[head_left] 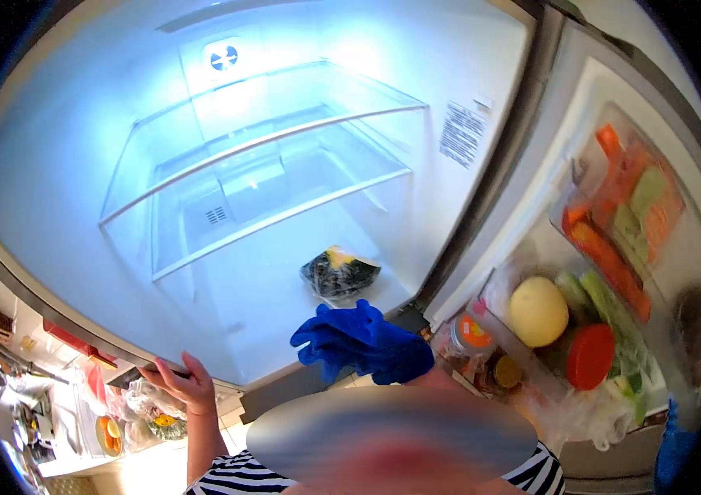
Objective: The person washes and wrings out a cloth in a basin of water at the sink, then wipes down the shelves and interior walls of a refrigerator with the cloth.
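Note:
My left hand (190, 384) is bare and rests at the lower left edge of the open fridge (276, 367), its fingers apart and nothing visible in it. A blue glove covers my right hand (363, 342), which is at the front of the fridge with its fingers apart. Just beyond it, a dark green piece of produce with a yellow patch (341, 274), in clear wrap, lies on the fridge floor. No contact between the glove and this bundle can be made out.
Above the fridge floor are two glass shelves (256, 223). The open door (524, 165) on the right holds a round pale-yellow item (538, 312), a red-lidded container (590, 356), green vegetables and bagged orange food (614, 231). Bagged food (161, 412) stands on a counter at left.

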The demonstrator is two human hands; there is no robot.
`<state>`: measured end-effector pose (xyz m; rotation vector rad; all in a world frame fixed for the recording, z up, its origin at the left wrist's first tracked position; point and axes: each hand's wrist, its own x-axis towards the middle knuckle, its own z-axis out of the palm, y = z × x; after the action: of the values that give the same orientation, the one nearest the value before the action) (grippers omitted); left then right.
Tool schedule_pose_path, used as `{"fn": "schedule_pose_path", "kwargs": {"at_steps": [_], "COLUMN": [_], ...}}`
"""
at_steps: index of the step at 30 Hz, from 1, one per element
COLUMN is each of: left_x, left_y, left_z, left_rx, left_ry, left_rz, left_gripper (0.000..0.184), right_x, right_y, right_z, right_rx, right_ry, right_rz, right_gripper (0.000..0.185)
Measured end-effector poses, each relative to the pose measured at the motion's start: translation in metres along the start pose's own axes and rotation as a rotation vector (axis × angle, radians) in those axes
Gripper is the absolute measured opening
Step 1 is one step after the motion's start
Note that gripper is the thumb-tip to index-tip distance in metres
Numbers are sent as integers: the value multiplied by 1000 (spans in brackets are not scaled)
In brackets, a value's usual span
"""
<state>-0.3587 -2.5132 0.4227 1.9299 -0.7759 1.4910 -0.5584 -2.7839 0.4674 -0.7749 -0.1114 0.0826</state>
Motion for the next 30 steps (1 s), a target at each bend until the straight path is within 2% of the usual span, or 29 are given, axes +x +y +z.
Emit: {"fn": "schedule_pose_path", "kwargs": {"at_steps": [2,4,5,7,8,13,20,25,26,28,29,30], "left_x": [-7,-4,-5,-7,5,-3,0,3,5,19,33,42], "left_y": [-6,-1,-2,-5,2,-1,2,1,2,19,35,46], "left_z": [0,-3,-2,-1,-6,1,-3,-3,-3,-14,-26,-34], "left_rx": [-21,33,49,-17,48,-69,-16,-25,-43,-56,-11,36], "left_ry": [-33,-31,-33,-34,-55,-9,-55,-64,-66,-80,-114,-142], "left_rz": [-43,-39,-28,-14,25,9,-29,0,4,-47,-86,-126], "left_gripper": [64,64,64,66,66,65,66,61,61,58,59,59], "right_x": [6,11,17,27,33,55,49,34,34,33,31,31], "right_y": [-12,-5,-5,-2,-3,-19,-22,-31,-31,-29,-25,-23], "right_z": [2,-9,-13,-14,-9,18,39,47,51,62,63,61], "right_rx": [28,260,263,-818,-811,219,166,2999,3002,3397,3397,3560], "right_ry": [-76,71,58,-34,-47,-40,-129,368,377,536,556,627], "right_rz": [-13,38,54,-191,-189,74,77,970,975,868,877,909], "right_gripper": [72,69,69,67,67,63,60,50,50,48,48,48]}}
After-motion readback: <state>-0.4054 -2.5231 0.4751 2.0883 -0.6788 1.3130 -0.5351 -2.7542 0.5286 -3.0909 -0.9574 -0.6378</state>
